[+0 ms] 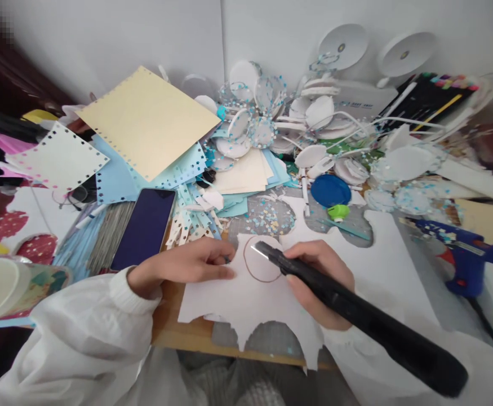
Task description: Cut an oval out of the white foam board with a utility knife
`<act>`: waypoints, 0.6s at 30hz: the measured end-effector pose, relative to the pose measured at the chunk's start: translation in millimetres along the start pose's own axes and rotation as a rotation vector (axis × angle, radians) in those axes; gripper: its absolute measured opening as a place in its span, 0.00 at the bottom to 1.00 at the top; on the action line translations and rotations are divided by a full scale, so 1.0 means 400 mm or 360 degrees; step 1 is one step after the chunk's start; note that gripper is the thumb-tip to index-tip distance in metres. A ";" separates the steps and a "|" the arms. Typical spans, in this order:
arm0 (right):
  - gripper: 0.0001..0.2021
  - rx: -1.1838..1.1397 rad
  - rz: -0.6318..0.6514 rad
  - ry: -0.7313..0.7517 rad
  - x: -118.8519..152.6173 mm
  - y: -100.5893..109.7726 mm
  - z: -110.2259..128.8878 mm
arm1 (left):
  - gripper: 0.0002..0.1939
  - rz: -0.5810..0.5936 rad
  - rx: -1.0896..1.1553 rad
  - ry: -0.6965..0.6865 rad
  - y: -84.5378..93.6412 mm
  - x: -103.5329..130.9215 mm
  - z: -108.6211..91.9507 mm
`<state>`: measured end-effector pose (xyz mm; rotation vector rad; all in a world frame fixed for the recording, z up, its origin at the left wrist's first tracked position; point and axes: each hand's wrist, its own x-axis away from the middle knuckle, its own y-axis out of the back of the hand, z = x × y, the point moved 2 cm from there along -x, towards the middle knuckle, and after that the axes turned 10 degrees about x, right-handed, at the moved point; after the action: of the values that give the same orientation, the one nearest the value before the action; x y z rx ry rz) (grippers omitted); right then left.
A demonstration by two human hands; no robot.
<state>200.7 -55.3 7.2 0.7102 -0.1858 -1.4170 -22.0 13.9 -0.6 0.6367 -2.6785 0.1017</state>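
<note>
A white sheet (216, 293) with curved cut-outs along its edges lies at the table's front, a circle (263, 259) drawn on it in brown line. My right hand (324, 276) grips a black utility knife (356, 310), its blade out over the upper part of the circle. Just left of the circle, my left hand (191, 260) rests on the sheet with its fingers curled; a small dark thing shows at its fingers, too small to name. A grey cutting mat (267, 338) shows through the cut-outs.
Left stand a phone (145, 228), a cup (1, 287) and punched papers (149, 121). Behind lie white discs (320, 113), a blue lid (331, 190) and a green piece (338, 212). A blue glue gun (468, 259) with a cable sits right.
</note>
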 end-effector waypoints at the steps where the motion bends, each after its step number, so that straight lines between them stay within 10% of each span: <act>1: 0.15 0.0041 0.0007 0.0024 0.009 0.001 -0.001 | 0.14 0.0012 -0.0019 0.0014 0.000 -0.001 0.000; 18: 0.16 0.0355 0.0066 0.0480 0.034 -0.025 0.000 | 0.13 0.0021 -0.0150 -0.0002 0.001 -0.006 0.008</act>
<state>194.7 -68.1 -2.1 1.0881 -0.1219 -1.2435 -21.5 14.8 -4.5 0.5896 -2.6708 -0.0212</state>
